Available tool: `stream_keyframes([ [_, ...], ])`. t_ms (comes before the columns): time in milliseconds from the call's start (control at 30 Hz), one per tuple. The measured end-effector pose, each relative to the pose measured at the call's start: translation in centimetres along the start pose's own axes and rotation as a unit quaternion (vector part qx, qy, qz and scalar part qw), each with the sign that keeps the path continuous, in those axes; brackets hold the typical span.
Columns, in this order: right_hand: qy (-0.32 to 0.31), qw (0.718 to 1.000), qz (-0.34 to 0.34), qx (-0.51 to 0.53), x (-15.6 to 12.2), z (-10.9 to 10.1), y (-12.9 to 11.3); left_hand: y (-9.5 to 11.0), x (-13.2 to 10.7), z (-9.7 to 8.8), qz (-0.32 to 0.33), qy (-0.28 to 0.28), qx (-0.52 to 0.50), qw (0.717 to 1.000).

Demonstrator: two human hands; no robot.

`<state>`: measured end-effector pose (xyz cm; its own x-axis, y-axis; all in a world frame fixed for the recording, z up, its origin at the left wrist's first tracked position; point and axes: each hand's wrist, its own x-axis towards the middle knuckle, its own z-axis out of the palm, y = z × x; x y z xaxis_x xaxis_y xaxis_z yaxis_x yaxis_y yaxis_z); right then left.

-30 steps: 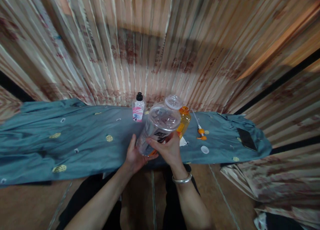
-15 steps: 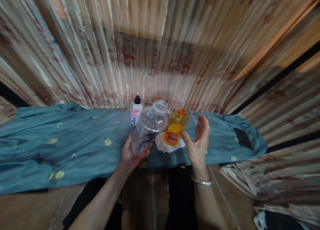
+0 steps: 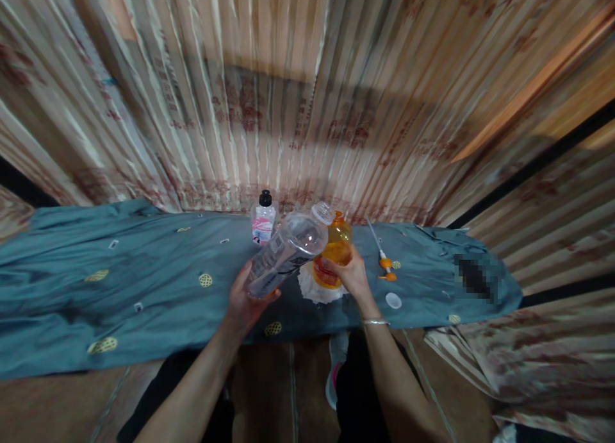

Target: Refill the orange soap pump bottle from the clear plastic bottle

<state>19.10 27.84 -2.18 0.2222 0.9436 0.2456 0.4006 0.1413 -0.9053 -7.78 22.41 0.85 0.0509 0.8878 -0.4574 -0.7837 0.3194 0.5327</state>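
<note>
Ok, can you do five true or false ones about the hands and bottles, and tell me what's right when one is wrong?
1. The left hand holds the large clear plastic bottle. True.
2. The large clear plastic bottle stands upright. False: it is tilted.
3. The right hand is around the see-through orange plastic bottle. True.
4. The orange and white plastic pump is in the see-through orange plastic bottle. False: it lies on the blue-green printed cloth.
5. The small clear bottle with the pink and white label has a black top. True.
</note>
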Motion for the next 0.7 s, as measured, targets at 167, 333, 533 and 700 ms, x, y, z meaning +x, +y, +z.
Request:
stream_keyframes([
  [167, 0.034, 0.999, 0.0, -0.035, 0.5, -0.6, -2.4, 0.2, 0.0, -0.1, -0.001, 0.013, 0.002, 1.0],
  [333, 0.058, 0.995, -0.018, -0.081, -0.1, -1.4, -3.8, 0.5, -0.2, -0.3, -0.001, 0.025, 0.009, 1.0],
  [533, 0.059, 0.992, -0.032, -0.103, -1.0, -1.4, -3.3, 0.8, -0.1, -0.7, 0.022, 0.047, 0.009, 0.999],
  [700, 0.06, 0.989, -0.05, -0.127, -1.1, -1.4, -2.8, 0.8, 0.2, -1.6, 0.026, 0.043, 0.009, 0.999],
])
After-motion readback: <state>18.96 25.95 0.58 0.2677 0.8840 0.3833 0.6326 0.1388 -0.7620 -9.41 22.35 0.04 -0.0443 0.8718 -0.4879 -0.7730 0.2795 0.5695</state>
